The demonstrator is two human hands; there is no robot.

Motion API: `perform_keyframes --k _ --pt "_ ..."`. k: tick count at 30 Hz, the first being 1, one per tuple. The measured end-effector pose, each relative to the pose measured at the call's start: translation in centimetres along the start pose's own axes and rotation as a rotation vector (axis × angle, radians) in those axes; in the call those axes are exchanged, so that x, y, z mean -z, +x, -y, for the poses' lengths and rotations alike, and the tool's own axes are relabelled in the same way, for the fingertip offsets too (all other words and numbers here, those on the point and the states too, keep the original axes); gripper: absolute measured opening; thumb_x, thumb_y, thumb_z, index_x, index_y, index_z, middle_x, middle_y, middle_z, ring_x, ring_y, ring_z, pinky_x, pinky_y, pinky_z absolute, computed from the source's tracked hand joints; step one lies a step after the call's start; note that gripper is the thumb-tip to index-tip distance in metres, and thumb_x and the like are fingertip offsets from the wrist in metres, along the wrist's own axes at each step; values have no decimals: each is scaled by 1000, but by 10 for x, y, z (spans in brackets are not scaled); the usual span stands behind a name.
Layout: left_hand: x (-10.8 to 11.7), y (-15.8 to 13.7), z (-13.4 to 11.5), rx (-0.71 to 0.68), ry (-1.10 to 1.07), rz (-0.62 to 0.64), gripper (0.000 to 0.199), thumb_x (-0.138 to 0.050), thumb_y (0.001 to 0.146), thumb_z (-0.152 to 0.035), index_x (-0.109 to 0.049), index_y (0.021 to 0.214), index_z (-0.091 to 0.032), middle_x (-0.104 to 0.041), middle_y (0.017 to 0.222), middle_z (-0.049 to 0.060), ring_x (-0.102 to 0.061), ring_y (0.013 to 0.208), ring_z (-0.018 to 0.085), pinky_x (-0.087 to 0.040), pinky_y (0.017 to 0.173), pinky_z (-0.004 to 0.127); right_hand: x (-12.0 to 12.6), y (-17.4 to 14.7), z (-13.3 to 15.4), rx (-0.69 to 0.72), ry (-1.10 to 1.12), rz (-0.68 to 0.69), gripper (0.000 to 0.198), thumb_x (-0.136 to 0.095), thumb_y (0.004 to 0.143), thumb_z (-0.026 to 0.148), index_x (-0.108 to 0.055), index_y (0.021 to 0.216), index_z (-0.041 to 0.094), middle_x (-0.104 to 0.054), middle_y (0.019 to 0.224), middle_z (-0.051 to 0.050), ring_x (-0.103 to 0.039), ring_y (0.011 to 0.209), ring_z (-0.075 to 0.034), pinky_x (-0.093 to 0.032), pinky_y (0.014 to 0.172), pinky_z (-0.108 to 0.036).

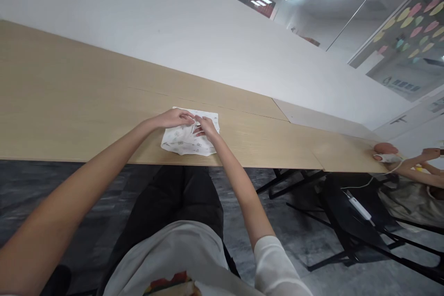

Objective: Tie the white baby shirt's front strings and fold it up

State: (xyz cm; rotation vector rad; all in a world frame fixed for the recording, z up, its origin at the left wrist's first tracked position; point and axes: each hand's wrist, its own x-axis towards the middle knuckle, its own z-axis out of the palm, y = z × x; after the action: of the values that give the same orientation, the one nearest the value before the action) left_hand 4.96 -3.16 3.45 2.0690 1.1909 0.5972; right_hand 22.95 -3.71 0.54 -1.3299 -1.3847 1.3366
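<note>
A white cloth piece with small grey printed figures (187,144) lies on the wooden table (86,101), close to its front edge. It could be a small garment; its exact kind does not show. My left hand (175,118) comes over its upper left part, fingers bent and pinching the fabric near the middle. From the right, my right hand (206,126) meets it there, its thumb and forefinger closed on a fold while the other fingers curl loosely. The fingertips of both hands almost touch, and the fabric between them is bunched up.
Behind the table rises a white wall (156,32) with glass above it. At the far right another person's arms (416,166) reach over the table's end beside a reddish-brown round object (385,148). Black folding chairs (354,222) stand below, one carrying a white power strip (360,207).
</note>
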Motion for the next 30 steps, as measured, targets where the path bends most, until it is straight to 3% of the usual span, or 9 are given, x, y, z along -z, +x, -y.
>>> perform_keyframes --k 3,6,9,14,18,22,25,30 --pt "-4 -10 28 28 125 -88 70 -55 77 -71 -70 123 -22 -69 128 11 -63 118 29 -49 101 36 10 -6 -14 -56 -55 6 44 -63 89 19 -52 131 15 -66 111 -12 -67 65 -13 -61 56 -26" --pt "-16 -19 52 -12 269 -106 73 -46 81 -73 -68 127 -21 -64 137 12 -58 126 31 -42 109 39 16 -6 -26 -49 -196 -43 44 -60 80 9 -60 124 15 -66 114 -11 -70 78 -16 -64 64 -30" --pt "-31 -25 65 -70 379 -99 74 -35 88 -69 -65 132 -18 -61 140 13 -54 131 31 -38 112 41 21 -4 -34 -13 -332 -94 43 -62 75 9 -64 117 14 -68 111 -9 -69 86 -19 -65 69 -32" --pt "-42 -28 72 -84 520 -49 68 -26 95 -56 -55 143 -17 -54 149 12 -49 136 27 -32 115 39 30 -6 -35 0 -367 -83 41 -69 75 15 -61 116 14 -65 120 -12 -68 82 -16 -63 60 -28" --pt "-43 -31 76 -57 591 -27 61 -29 98 -49 -49 149 -22 -49 153 11 -44 140 27 -29 116 42 33 -14 -31 24 -720 -64 34 -72 78 21 -61 109 16 -71 98 -8 -68 77 -18 -58 68 -29" --pt "-37 -42 83 -102 644 -103 55 -34 97 -48 -58 141 -25 -47 155 12 -39 145 29 -25 117 48 39 -25 -27 130 -1079 -144 26 -62 86 21 -62 112 14 -72 101 -13 -67 91 -25 -52 77 -33" --pt "-26 -54 89 -187 652 -152 49 -34 95 -40 -73 121 -26 -59 144 10 -48 137 27 -28 117 46 61 -33 -26 262 -1206 -158 31 -48 91 9 -64 118 13 -71 109 -15 -65 98 -26 -49 81 -33" --pt "-15 -71 92 -221 656 -111 47 -37 88 -35 -78 109 -27 -70 127 8 -60 124 27 -37 113 43 106 -41 -42 503 -1328 37 40 -44 90 1 -74 112 15 -69 120 -15 -60 114 -25 -47 93 -33"
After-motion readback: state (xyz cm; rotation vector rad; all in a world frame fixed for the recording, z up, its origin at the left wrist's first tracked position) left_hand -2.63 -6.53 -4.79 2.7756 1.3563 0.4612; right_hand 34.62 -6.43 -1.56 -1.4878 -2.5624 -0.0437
